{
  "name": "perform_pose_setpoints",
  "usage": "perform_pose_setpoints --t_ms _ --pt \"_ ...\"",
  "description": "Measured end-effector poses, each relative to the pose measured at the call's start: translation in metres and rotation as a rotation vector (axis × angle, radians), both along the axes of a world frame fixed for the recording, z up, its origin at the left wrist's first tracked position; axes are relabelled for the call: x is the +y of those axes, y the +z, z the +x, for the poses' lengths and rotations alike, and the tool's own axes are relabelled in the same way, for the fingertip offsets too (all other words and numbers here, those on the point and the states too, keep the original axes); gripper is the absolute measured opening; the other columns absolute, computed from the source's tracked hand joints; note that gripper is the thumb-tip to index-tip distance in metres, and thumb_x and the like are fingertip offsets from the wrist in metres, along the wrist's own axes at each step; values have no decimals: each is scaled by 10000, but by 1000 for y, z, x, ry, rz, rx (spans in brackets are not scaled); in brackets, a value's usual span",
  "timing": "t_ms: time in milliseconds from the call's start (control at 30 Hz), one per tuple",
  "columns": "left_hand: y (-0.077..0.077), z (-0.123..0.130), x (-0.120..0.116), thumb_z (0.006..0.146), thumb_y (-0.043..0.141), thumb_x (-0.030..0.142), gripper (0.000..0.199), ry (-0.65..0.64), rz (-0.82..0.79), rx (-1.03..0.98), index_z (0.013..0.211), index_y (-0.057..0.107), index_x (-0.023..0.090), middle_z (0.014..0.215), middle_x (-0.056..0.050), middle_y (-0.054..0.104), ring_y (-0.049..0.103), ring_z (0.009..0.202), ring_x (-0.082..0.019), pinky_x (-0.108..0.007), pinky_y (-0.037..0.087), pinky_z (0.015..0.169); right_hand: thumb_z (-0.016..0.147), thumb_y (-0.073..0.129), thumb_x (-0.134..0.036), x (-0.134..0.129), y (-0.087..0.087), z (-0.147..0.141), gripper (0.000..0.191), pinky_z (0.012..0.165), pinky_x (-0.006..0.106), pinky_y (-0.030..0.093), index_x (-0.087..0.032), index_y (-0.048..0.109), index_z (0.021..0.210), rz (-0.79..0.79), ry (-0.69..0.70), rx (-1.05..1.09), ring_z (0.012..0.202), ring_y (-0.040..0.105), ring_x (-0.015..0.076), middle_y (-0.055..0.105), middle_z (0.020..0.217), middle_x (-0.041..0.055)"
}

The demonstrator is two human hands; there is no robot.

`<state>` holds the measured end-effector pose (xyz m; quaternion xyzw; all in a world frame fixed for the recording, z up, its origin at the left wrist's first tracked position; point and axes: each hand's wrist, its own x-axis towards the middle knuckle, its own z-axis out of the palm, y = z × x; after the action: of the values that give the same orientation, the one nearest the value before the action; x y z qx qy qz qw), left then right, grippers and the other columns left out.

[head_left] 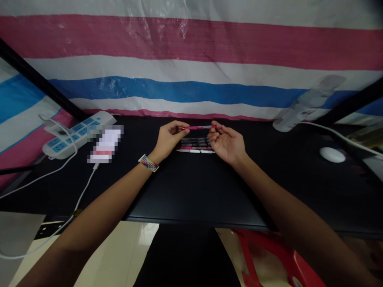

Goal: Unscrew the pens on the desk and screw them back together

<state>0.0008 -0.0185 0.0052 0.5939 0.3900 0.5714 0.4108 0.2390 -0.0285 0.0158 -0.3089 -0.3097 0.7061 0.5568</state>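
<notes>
A pink pen (pixel 199 127) is held level above the black desk, one end in each hand. My left hand (pixel 169 138), with a colourful band at the wrist, pinches its left end. At the other end, the thumb and fingers of my right hand (pixel 228 142) close on the pen, palm turned up. Below the held pen several more pens lie side by side on the desk: dark ones (pixel 196 140), a pink one (pixel 197 148) and a white one (pixel 196 151) nearest me. My hands partly hide the ends of this row.
On the left lie a white power strip (pixel 79 133) and a blurred-out phone (pixel 106 143) with a white cable (pixel 86 185). A clear bottle (pixel 299 107) and a white mouse (pixel 332 154) are on the right. A striped sheet (pixel 191 40) hangs behind the desk (pixel 194 191); a red stool (pixel 281 255) stands below.
</notes>
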Motion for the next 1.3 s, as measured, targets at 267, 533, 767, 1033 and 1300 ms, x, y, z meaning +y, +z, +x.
perform_pose_setpoints --t_ms 267,533,767,1033,1300 --pt "1 1 0 851 910 272 200 -9 -1 11 1027 841 204 965 -49 843 768 897 -187 -361 643 891 979 601 -453 3 -2 3 347 875 401 674 -239 794 1173 107 -17 -142 899 724 235 806 1043 103" --pt "0 -6 5 881 880 235 144 51 91 100 1012 825 207 1011 -53 837 765 934 -189 -360 632 919 872 867 -400 10 -13 7 182 830 422 674 -276 867 1006 388 -264 -540 798 743 211 817 946 47" --pt "-9 -13 9 981 790 274 148 114 80 328 1090 876 221 1065 -84 868 786 949 -226 -399 628 901 943 737 -259 15 -28 11 199 1020 526 665 -276 886 1074 598 -274 -954 1044 812 286 862 1171 80" --pt "-8 -13 7 955 768 242 110 138 87 600 957 878 245 992 -65 876 769 936 -251 -427 594 930 987 643 -208 11 -27 11 307 1080 580 584 -243 881 1179 755 -196 -1293 1140 767 339 858 1201 109" --pt "-18 -15 12 903 764 250 128 154 168 611 914 884 291 942 -61 841 708 920 -288 -500 528 997 988 658 -259 8 -27 10 260 1124 638 524 -296 886 1107 755 -165 -1215 1151 711 371 835 1165 101"
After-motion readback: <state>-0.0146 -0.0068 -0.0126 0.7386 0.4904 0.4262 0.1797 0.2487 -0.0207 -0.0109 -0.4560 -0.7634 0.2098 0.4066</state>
